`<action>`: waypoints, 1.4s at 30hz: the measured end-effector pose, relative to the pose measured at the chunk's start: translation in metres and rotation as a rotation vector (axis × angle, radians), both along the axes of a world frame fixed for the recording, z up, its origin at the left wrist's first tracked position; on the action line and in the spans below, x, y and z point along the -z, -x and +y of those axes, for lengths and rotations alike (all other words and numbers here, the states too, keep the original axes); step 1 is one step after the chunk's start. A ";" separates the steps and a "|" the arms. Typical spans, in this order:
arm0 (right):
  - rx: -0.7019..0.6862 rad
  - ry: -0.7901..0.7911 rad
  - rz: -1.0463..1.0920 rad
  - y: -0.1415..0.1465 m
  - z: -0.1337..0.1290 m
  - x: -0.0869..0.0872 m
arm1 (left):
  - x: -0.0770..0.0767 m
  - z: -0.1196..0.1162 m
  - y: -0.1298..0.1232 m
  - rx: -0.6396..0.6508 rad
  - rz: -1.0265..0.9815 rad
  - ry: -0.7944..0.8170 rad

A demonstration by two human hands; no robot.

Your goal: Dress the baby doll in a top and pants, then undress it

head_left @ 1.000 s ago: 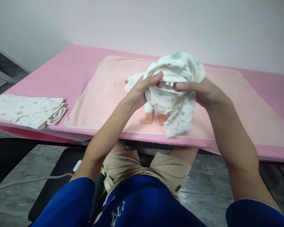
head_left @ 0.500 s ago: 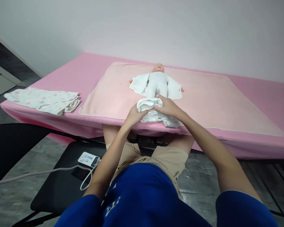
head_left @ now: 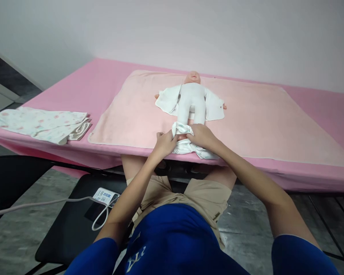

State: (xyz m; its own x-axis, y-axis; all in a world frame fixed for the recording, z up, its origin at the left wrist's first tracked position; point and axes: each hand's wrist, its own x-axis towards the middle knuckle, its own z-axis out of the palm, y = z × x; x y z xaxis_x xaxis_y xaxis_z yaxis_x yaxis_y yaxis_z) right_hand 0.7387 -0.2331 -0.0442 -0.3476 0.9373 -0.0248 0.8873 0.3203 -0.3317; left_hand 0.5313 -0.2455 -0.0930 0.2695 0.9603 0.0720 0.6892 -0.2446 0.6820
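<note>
A baby doll lies on its back on the peach mat, head toward the wall, arms spread in an open white top. White patterned baby pants are bunched near its feet at the table's front edge. My left hand grips the left side of their waistband, fingers closed. On the other side, my right hand pinches the waistband beside the doll's lower leg. The band is around a foot of the doll, whose skin-coloured part shows between my hands.
Folded cloth with pink dots lies at the left of the pink table. A black chair below holds a white power bank with a cable. A wall stands behind the table.
The waistband has moved from an open ring held before the feet to around the doll's foot. Both hands have shifted slightly with it, and the view has tilted a little.
</note>
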 end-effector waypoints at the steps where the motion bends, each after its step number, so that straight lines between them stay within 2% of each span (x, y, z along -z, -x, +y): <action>1: -0.032 -0.043 0.064 -0.004 0.002 0.002 | 0.002 0.005 0.001 0.022 -0.068 -0.002; 4: -0.117 -0.169 0.284 -0.017 0.016 0.008 | 0.005 0.025 0.006 0.078 -0.301 -0.047; 7: -0.233 -0.198 0.421 -0.032 0.037 0.006 | 0.002 0.047 0.012 0.121 -0.364 -0.166; 9: -0.325 -0.111 0.474 -0.045 0.049 -0.001 | -0.001 0.064 0.021 0.195 -0.325 -0.218; 11: -0.356 0.033 0.534 -0.058 0.059 -0.009 | -0.007 0.079 0.035 0.310 -0.248 -0.199; 14: -0.285 0.191 0.638 -0.075 0.066 -0.014 | -0.023 0.095 0.056 0.427 -0.095 -0.102; 16: -0.236 0.240 0.707 -0.082 0.068 -0.011 | -0.039 0.101 0.059 0.459 -0.038 -0.081; 18: -0.217 0.280 0.807 -0.083 0.069 -0.004 | -0.057 0.105 0.049 0.495 -0.035 -0.113; 21: -0.208 0.350 0.977 -0.083 0.068 0.009 | -0.080 0.119 0.011 0.629 -0.034 -0.128; 24: -0.170 0.451 1.105 -0.085 0.065 0.020 | -0.091 0.145 -0.030 0.834 -0.014 0.043; 26: -0.129 0.551 1.174 -0.088 0.063 0.023 | -0.090 0.165 -0.050 0.925 -0.053 0.217; 28: -0.086 0.658 1.230 -0.089 0.058 0.025 | -0.084 0.179 -0.060 0.963 -0.154 0.384; 32: -0.013 0.745 1.303 -0.084 0.051 0.023 | -0.062 0.183 -0.065 0.948 -0.405 0.652; 35: 0.062 0.693 1.326 -0.082 0.050 0.020 | -0.049 0.176 -0.064 0.832 -0.524 0.738; 38: 0.133 0.639 1.310 -0.087 0.052 0.016 | -0.044 0.173 -0.062 0.751 -0.594 0.803; 42: 0.087 0.856 1.140 -0.093 0.052 0.010 | -0.046 0.174 -0.061 0.760 -0.592 0.784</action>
State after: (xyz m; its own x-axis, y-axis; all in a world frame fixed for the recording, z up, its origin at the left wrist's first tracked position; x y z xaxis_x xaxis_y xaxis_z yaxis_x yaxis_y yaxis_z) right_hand 0.8315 -0.1809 -0.0547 -0.5052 0.7955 -0.3346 0.0149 -0.3796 -0.9250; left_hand 0.5922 -0.0717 -0.0474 0.8978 0.4139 -0.1502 0.0874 0.1668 0.9821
